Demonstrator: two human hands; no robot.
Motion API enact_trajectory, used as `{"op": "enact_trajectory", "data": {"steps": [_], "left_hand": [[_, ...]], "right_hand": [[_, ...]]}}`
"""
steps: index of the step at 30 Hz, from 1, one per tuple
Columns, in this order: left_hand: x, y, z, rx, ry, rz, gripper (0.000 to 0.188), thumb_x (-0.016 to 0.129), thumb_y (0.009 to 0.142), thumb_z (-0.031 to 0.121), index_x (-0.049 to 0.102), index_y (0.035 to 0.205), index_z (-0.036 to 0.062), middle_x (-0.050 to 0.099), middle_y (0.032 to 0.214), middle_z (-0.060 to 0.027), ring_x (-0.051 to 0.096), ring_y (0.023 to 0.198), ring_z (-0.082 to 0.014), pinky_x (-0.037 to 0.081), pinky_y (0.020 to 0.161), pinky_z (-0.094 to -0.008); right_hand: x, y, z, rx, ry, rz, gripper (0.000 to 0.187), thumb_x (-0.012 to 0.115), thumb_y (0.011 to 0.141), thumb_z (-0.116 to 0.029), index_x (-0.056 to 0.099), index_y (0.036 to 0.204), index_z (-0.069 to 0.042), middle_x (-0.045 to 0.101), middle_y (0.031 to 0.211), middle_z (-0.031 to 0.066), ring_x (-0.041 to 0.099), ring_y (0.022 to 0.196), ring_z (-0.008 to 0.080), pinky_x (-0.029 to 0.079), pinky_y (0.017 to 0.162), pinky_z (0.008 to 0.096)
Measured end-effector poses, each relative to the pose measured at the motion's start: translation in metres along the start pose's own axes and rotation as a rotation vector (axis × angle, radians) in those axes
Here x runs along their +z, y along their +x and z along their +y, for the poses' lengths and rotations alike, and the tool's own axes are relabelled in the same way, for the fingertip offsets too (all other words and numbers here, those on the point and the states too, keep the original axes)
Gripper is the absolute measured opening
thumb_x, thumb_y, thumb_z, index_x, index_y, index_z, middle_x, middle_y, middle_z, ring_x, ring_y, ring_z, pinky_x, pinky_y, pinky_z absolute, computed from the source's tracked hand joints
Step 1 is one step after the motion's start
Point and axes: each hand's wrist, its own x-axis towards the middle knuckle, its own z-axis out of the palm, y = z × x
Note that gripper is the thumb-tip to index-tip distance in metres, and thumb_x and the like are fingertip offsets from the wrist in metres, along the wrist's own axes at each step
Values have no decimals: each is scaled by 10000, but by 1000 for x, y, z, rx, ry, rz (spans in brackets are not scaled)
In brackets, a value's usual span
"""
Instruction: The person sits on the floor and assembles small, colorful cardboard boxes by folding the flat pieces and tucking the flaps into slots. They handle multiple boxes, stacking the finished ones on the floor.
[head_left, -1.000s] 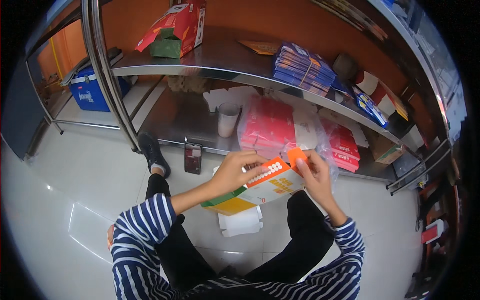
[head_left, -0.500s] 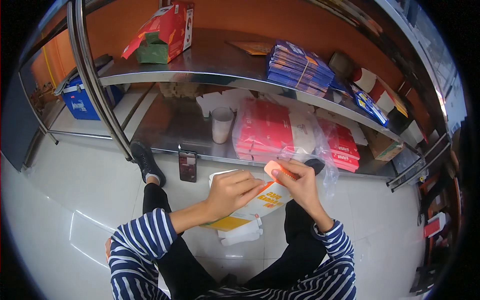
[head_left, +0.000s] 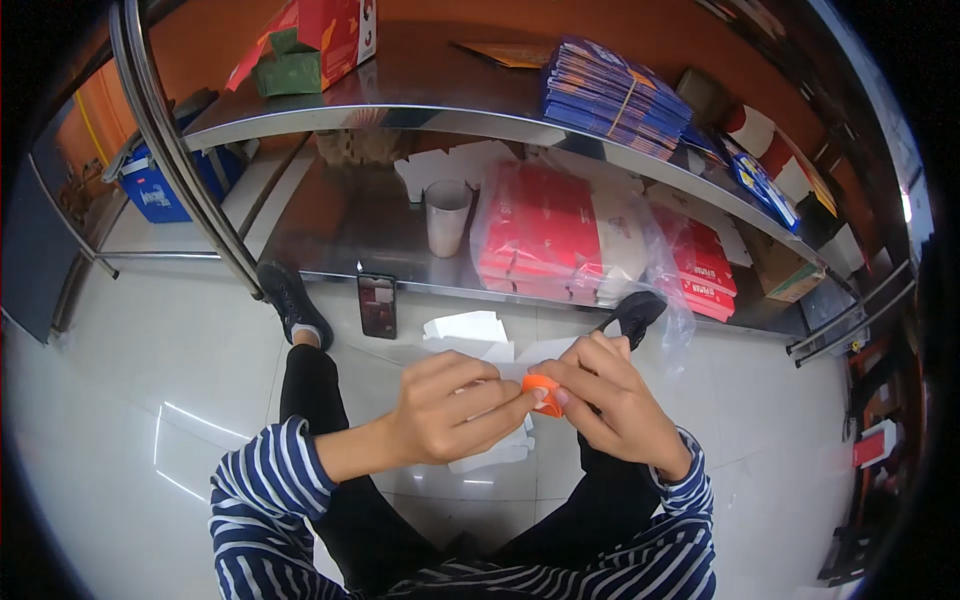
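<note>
My left hand (head_left: 445, 408) and my right hand (head_left: 618, 395) meet in front of me, fingers closed in a pinch. Between their fingertips is a small orange card flap (head_left: 543, 396), bent over. A whitish card carton (head_left: 545, 351), seen almost edge-on, shows behind the fingers; most of it is hidden, and I cannot tell how the flap joins it. Below and beyond my hands, white cut card pieces (head_left: 466, 327) lie on the floor between my legs.
A phone (head_left: 378, 306) leans against the steel shelf's (head_left: 330, 287) lower edge. On that shelf stand a plastic cup (head_left: 447, 222) and bagged red flat cartons (head_left: 540, 225). Above are banded blue cartons (head_left: 612, 100) and a red box (head_left: 330, 45). A blue cooler (head_left: 155, 190) stands left.
The carton has turned from showing its yellow-and-white printed face to nearly edge-on. My right hand has come down beside my left, and both now pinch the orange flap.
</note>
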Motion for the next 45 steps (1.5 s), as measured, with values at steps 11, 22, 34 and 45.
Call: {"op": "enact_trajectory", "data": {"steps": [11, 22, 34, 45], "left_hand": [[-4, -2, 4, 11, 15, -30, 184, 673, 628, 88, 664, 806, 44, 606, 755, -5, 556, 645, -138, 436, 512, -225], [-4, -4, 7, -676, -598, -107, 558, 689, 737, 52, 399, 1212, 15, 612, 779, -94, 612, 672, -187, 501, 614, -260], [-9, -24, -66, -1075, -1532, 148, 440, 672, 747, 4, 539, 1166, 31, 649, 976, -89, 624, 847, -139, 467, 850, -304], [-18, -16, -70, -1133, -1304, 217, 300, 508, 884, 128, 566, 1164, 37, 576, 1043, -56, 539, 958, -143, 394, 892, -296]], "right_hand": [[1, 3, -9, -74, -50, -17, 240, 589, 732, -24, 582, 971, -37, 454, 771, 29, 420, 701, 169, 238, 646, 319], [7, 3, -4, -95, 73, -86, 168, 630, 775, -144, 580, 899, -42, 472, 772, 49, 453, 732, 194, 273, 675, 334], [23, 14, 42, 384, 551, 647, 558, 550, 859, -319, 340, 1287, -28, 381, 1284, 115, 375, 1166, 212, 250, 1010, 365], [43, 20, 44, 364, 777, 513, 275, 591, 844, -101, 542, 1085, 20, 597, 1016, 77, 550, 934, 136, 419, 829, 267]]}}
